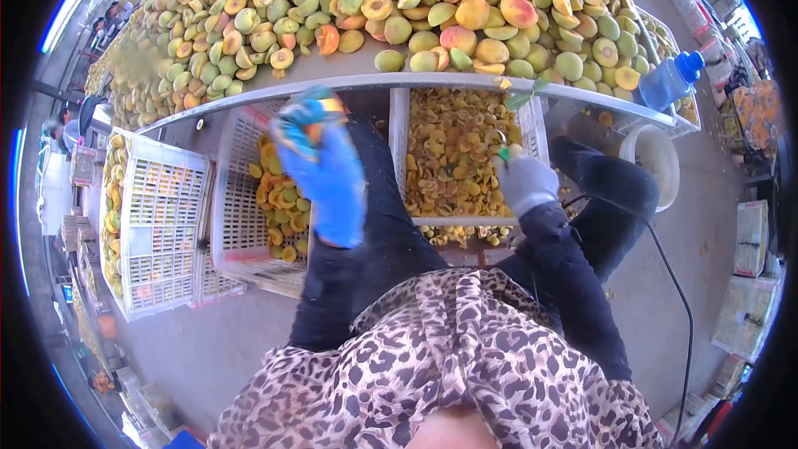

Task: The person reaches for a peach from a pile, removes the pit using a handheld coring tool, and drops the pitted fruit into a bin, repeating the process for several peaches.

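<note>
My left hand (316, 150), in a blue glove with a patterned, multicoloured finger part, is smeared by motion near the metal table edge, above a white crate (237, 199) of halved fruit. Whether it holds anything cannot be made out. My right hand (528, 181), in a pale grey glove, is closed on a small tool (503, 151) with a green handle and a curved metal end. That hand is at the right side of a white crate (399, 150) filled with fruit scraps (457, 150).
Halved green and orange fruit (399, 0) are heaped on the metal-edged table (366, 81). A blue-capped bottle (672, 81) lies at its right corner, with a white bucket (652, 162) below. Another fruit crate (162, 224) stands left. A black cable (677, 283) hangs at right.
</note>
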`<state>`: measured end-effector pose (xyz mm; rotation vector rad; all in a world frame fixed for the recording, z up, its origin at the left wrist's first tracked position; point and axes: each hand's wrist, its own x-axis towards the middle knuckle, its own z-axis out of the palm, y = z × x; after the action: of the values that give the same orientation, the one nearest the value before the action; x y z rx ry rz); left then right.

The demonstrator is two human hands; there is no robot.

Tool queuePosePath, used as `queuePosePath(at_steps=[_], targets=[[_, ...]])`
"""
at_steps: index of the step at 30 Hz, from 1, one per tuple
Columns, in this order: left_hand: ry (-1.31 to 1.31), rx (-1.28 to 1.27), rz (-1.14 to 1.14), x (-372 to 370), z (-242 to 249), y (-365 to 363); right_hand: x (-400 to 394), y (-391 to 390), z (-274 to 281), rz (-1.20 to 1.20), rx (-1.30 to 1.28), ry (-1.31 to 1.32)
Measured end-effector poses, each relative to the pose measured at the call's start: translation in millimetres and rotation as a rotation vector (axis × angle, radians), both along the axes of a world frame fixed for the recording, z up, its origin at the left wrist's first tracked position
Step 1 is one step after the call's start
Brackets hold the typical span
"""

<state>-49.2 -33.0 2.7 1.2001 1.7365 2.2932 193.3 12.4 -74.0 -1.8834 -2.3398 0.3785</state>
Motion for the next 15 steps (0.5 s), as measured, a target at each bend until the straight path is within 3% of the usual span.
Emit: queuePosePath(at_steps=[2,5,7,12,15], targets=[[0.767,-0.633,0.486,-60,2,-17,11,1,-6,0.008,-0.053,-0.029],[0.786,-0.676,0.403,-74,-12,21,7,5,2,0.02,-0.112,0.019],[0.905,-0.459,0.052,-69,-32,75,-2,4,-13,0.071,-0.09,0.107],[0.782,-1.062,-0.174,-42,-73,164,-17,-7,-8,0.181,-0.17,0.169],[0.857,-1.138,-0.256,-48,-65,178,-13,-5,3,0.183,-0.156,0.169]])
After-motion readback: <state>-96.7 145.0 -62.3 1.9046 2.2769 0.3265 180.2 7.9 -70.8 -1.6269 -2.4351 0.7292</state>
